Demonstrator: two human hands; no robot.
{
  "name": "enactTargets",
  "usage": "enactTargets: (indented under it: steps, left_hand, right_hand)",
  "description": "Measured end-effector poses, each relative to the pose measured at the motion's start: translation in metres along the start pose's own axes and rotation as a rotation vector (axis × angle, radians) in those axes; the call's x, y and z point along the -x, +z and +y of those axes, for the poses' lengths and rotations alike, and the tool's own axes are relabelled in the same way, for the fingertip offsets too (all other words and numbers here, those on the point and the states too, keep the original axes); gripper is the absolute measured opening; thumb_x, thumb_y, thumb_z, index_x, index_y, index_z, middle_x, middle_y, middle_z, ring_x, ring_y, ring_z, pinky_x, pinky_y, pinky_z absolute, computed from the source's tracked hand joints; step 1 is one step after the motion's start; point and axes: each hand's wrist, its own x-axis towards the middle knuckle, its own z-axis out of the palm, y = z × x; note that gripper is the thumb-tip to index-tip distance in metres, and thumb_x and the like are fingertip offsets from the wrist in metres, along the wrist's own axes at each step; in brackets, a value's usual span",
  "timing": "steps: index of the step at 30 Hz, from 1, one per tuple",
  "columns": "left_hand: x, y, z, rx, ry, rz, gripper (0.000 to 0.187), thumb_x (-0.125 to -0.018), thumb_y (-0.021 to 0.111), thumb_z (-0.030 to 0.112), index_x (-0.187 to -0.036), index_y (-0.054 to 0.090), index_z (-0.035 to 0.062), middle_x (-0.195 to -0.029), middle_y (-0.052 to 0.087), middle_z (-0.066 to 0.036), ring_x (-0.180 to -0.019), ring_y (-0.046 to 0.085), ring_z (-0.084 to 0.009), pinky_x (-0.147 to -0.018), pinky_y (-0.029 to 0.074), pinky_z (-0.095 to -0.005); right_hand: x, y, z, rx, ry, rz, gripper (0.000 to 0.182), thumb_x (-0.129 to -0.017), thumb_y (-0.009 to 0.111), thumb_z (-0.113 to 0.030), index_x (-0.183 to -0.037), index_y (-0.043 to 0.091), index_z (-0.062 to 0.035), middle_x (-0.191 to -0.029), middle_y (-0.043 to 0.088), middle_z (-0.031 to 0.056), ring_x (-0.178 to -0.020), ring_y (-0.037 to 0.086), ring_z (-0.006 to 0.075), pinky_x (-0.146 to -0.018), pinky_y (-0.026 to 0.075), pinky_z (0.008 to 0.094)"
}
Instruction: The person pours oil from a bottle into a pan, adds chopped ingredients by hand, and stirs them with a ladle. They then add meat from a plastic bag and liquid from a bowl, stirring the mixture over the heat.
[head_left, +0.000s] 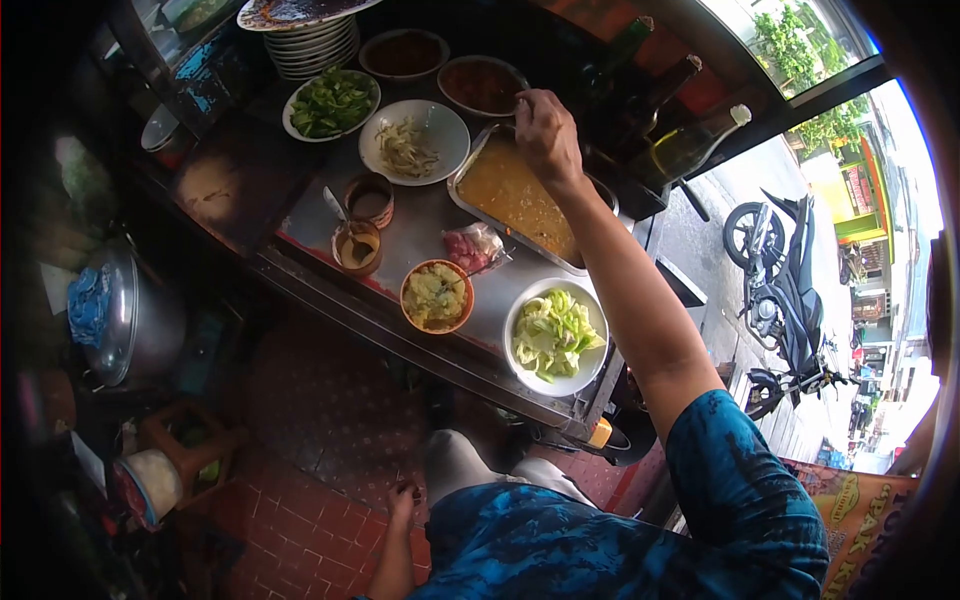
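My right hand (548,130) is closed round a spoon handle at the edge of a bowl of dark red sauce (483,86). Under the wrist lies a metal tray of yellow-brown sauce (515,190). Left of the tray is a white bowl with pale sprouts (405,145). Nearer me are a bowl of chopped lettuce (556,335), an orange-rimmed bowl of yellowish mash (437,297) and a plastic bag with something pink (472,246). My left hand (403,497) hangs low beside my leg, its fingers curled; whether it holds anything is too small to tell.
Plates (310,48) are stacked at the back beside a bowl of green leaves (331,105). Two cups, one with a spoon (335,204), stand mid-counter. Glass bottles (695,145) stand at the back right. A lidded pot (125,315) is at left; a motorcycle (780,290) stands outside.
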Motion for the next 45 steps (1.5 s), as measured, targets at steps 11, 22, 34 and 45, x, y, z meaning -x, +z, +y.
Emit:
enactTargets:
  steps: [11, 22, 34, 45]
  left_hand:
    - [-0.011, -0.006, -0.016, -0.033, 0.023, -0.041, 0.026, -0.084, 0.057, 0.014, -0.105, 0.061, -0.0018, -0.088, 0.065, -0.012, -0.075, 0.064, -0.0208, -0.063, 0.050, -0.0309]
    - [-0.014, 0.014, -0.018, -0.120, 0.123, -0.080, 0.016, -0.086, 0.061, 0.013, -0.099, 0.063, 0.0043, -0.083, 0.063, -0.005, -0.070, 0.060, -0.0148, -0.058, 0.048, -0.0286]
    - [0.034, 0.082, -0.060, -0.153, 0.206, -0.070, 0.011, -0.086, 0.067, 0.013, -0.088, 0.057, 0.0070, -0.075, 0.060, -0.004, -0.061, 0.057, -0.0113, -0.052, 0.047, -0.0244]
    - [0.120, 0.146, -0.127, -0.495, 0.322, 0.007, 0.014, -0.087, 0.065, 0.016, -0.092, 0.063, 0.0041, -0.075, 0.061, -0.002, -0.063, 0.057, -0.0096, -0.051, 0.046, -0.0238]
  right_hand:
    - [0.013, -0.016, 0.011, -0.163, 0.107, -0.394, 0.052, -0.076, 0.072, -0.019, -0.122, 0.057, -0.0024, -0.110, 0.065, 0.0174, -0.095, 0.066, 0.0252, -0.085, 0.052, 0.0345]
    - [0.092, -0.238, 0.035, -0.255, 0.258, -0.410, 0.033, -0.078, 0.071, -0.018, -0.105, 0.065, -0.0007, -0.090, 0.068, 0.0125, -0.083, 0.066, 0.0202, -0.076, 0.053, 0.0311]
    - [0.408, -0.499, 0.108, -0.181, 0.983, 0.095, 0.018, -0.082, 0.071, -0.014, -0.081, 0.066, 0.0030, -0.067, 0.063, 0.0049, -0.058, 0.056, 0.0088, -0.055, 0.044, 0.0238]
    - [0.838, -0.494, 0.151, -0.186, 1.440, -0.282, 0.031, -0.090, 0.060, -0.018, -0.063, 0.055, -0.0024, -0.050, 0.051, 0.0053, -0.038, 0.046, 0.0148, -0.034, 0.037, 0.0328]
